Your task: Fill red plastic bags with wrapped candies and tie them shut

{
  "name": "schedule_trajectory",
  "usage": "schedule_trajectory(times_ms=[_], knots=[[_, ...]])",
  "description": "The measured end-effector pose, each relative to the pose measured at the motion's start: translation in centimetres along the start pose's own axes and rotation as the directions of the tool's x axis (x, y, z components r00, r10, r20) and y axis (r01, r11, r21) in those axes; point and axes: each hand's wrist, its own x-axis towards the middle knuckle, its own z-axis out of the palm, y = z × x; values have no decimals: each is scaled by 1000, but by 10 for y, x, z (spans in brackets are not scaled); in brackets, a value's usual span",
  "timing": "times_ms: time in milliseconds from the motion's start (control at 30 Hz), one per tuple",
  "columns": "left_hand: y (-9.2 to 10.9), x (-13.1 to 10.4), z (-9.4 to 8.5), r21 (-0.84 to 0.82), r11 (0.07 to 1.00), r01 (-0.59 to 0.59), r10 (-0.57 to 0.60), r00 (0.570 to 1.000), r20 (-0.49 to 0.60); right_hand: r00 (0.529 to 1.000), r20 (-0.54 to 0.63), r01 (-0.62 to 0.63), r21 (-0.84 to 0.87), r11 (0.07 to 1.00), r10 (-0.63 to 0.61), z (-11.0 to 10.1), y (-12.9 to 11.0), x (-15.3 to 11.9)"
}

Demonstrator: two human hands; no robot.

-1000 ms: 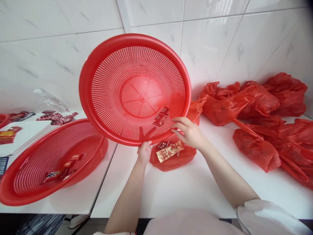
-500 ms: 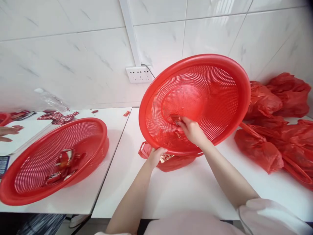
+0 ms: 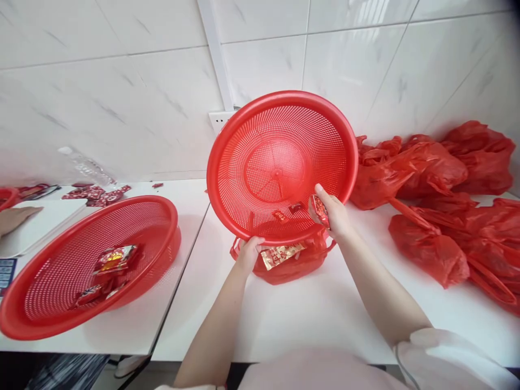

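Observation:
My left hand (image 3: 248, 254) grips the lower rim of a red plastic mesh basket (image 3: 280, 97), which is tilted so its inside faces me. In my right hand (image 3: 336, 215) is a small red packet (image 3: 320, 210), held at the basket's lower right edge. Several small red wrapped pieces (image 3: 280, 216) lie low on the inner wall. Beneath the rim sits a red plastic bag (image 3: 292, 271) with a red and gold packet (image 3: 280, 255) showing at its mouth. The basket hides the back of that bag.
A second red mesh basket (image 3: 162, 211) with several packets (image 3: 116, 259) stands to the left. Several filled red bags (image 3: 430, 249) crowd the right side. A clear plastic bottle (image 3: 87, 167) and a power socket (image 3: 219, 120) are at the tiled wall.
The basket has swung left and tilted further toward me. My right hand has moved from the basket's inside to its lower right edge with a red packet. More of the bag below shows.

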Motion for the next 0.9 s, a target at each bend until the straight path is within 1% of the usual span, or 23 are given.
schedule_trajectory(times_ms=[100,167,233,433,633,700,733,833,900], knots=[[2,1,-1,-29,999,-44,43,999,-17,996,-82,-6,135,991,17,1,0,-1],[4,2,-1,-54,996,-69,68,997,-21,996,-83,-4,144,990,16,2,1,-1],[5,2,-1,-73,993,-93,90,995,-35,998,-59,0,134,991,8,2,2,-1],[10,7,-8,-90,988,-122,116,991,-69,998,-29,62,-12,998,-62,0,6,-1],[17,7,-8,-121,979,-164,156,985,-75,993,63,110,-235,966,-97,3,7,-4],[20,6,-7,-112,978,-175,166,983,-82,987,139,128,-349,928,-84,6,9,-4],[20,6,-8,-108,977,-181,172,981,-89,982,177,143,-424,894,-73,7,10,-4],[20,7,-8,-97,974,-206,193,973,-124,962,270,210,-626,751,-44,12,12,-4],[19,7,-8,-92,972,-215,201,969,-144,949,309,268,-676,686,-66,13,11,-5]])
